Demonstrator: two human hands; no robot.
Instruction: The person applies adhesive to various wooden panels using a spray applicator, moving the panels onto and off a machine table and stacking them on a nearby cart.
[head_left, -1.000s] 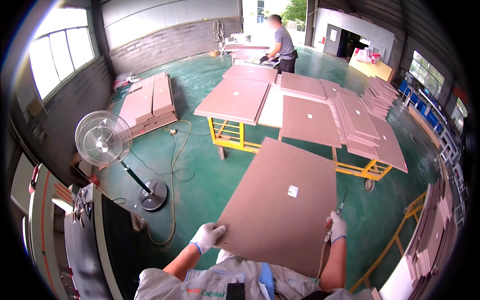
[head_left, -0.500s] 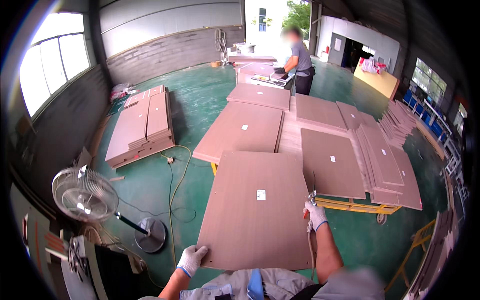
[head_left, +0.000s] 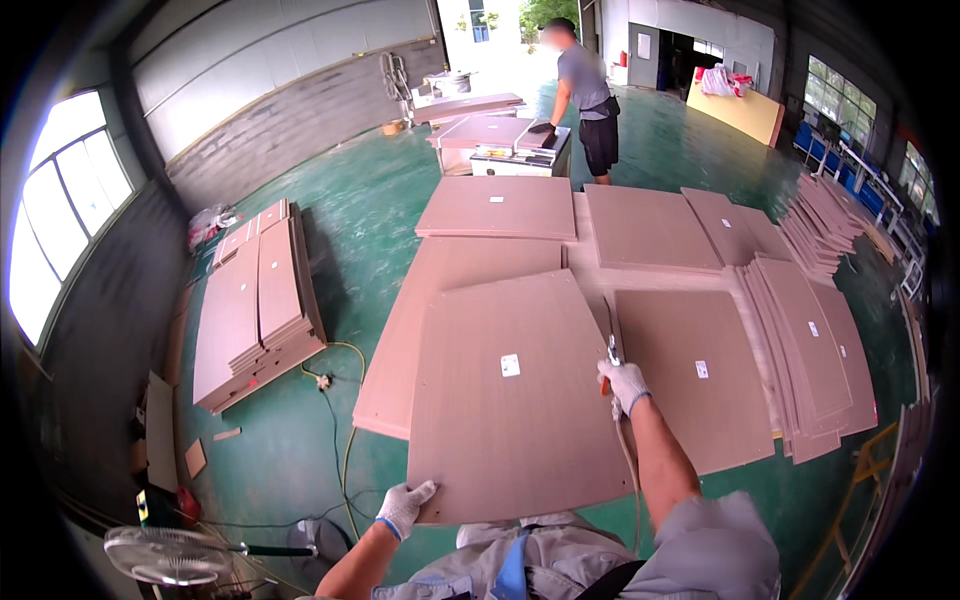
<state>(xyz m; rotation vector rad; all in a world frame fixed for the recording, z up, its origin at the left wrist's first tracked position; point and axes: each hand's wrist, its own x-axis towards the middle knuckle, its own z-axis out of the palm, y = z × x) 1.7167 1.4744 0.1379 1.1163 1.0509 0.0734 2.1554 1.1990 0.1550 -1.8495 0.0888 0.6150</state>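
A large brown wood panel (head_left: 500, 430) with a small white label lies tilted in front of me, its far end over the stacked panels. My left hand (head_left: 405, 506), in a white knit glove, is closed on the panel's near left corner, thumb on top. My gloved right hand (head_left: 625, 384) is wrapped round an air blow gun (head_left: 613, 352) beside the panel's right edge. The gun has a thin long nozzle pointing away from me and an orange part by the fingers. A hose (head_left: 632, 462) hangs down from it along the panel's edge.
More brown panels (head_left: 690, 380) lie in stacks ahead and to the right. Another stack (head_left: 225, 330) stands on the green floor at left, near a cable (head_left: 347, 460). A pedestal fan (head_left: 170, 555) is at lower left. A co-worker (head_left: 585, 85) stands at a far bench.
The panel in my left hand has moved forward, covering more of the stack behind, including its label. My view has shifted, with the fan now lower. My right hand still holds the blow gun.
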